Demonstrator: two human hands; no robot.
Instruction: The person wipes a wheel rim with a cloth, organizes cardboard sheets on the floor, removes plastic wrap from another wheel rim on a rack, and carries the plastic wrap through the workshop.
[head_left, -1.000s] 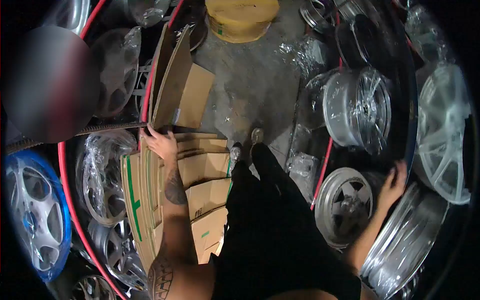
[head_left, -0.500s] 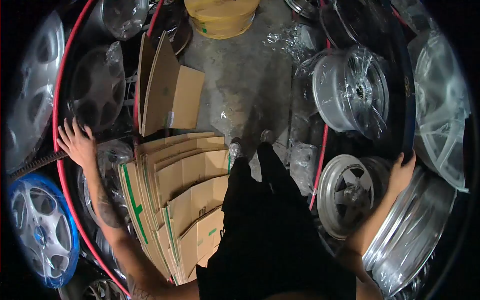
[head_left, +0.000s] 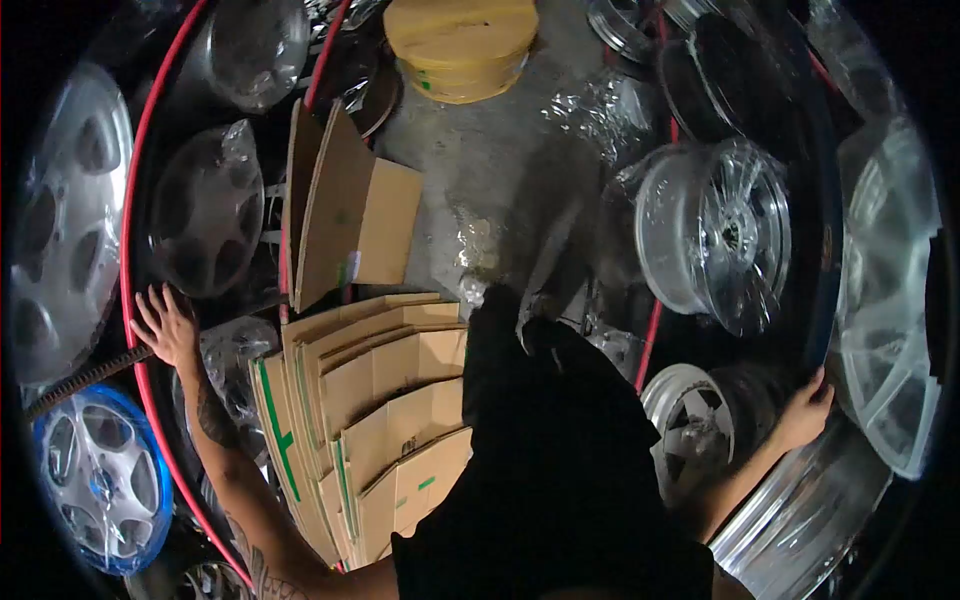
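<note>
My left hand (head_left: 165,325) rests at the red rack rail (head_left: 130,250), its fingers spread. Below it on the left stands a spoked wheel rim with a blue edge (head_left: 102,480), wrapped in clear film. At the right, my right hand (head_left: 803,410) is at the lower end of a dark rack beam (head_left: 825,290), fingers curled round its edge. A silver wheel rim (head_left: 690,430) lies left of that hand, and a wide film-wrapped rim (head_left: 800,510) lies under the forearm. No loose object shows in either hand.
Flattened cardboard boxes (head_left: 390,390) stand stacked beside my legs on the left, with an opened carton (head_left: 385,220) behind. A yellow-wrapped round bundle (head_left: 460,50) sits on the concrete floor (head_left: 450,150). Film-wrapped rims (head_left: 715,235) line both racks; crumpled clear film (head_left: 600,110) lies ahead.
The view has tilted and shifted, so the racks and boxes appear lower and mostly further right. My legs have moved in a step. Both hands remain at the racks.
</note>
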